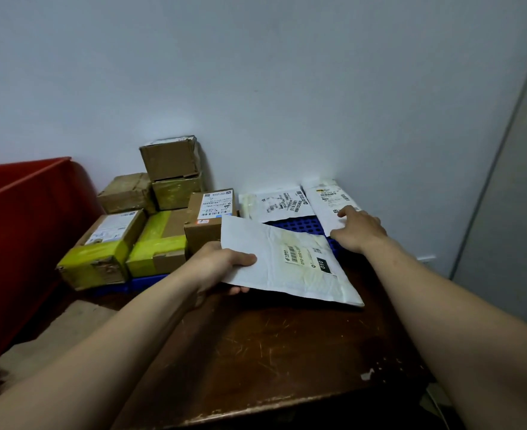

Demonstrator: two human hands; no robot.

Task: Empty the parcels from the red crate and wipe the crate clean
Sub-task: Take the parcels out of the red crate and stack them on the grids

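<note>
Now left hand (221,265) pinches white mailer (290,262); right hand (359,229) seemingly presses envelope (327,200).

"010" on the white mailer (287,265)

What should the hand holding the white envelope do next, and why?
Probably lay the envelope down on the bare patch of blue tray just ahead. The left hand holds it by one edge, the right hand rests on another mailer lying there, and the boxes are set down beside it.

Blue perforated tray (299,226), scratched wooden table (287,352)
</note>
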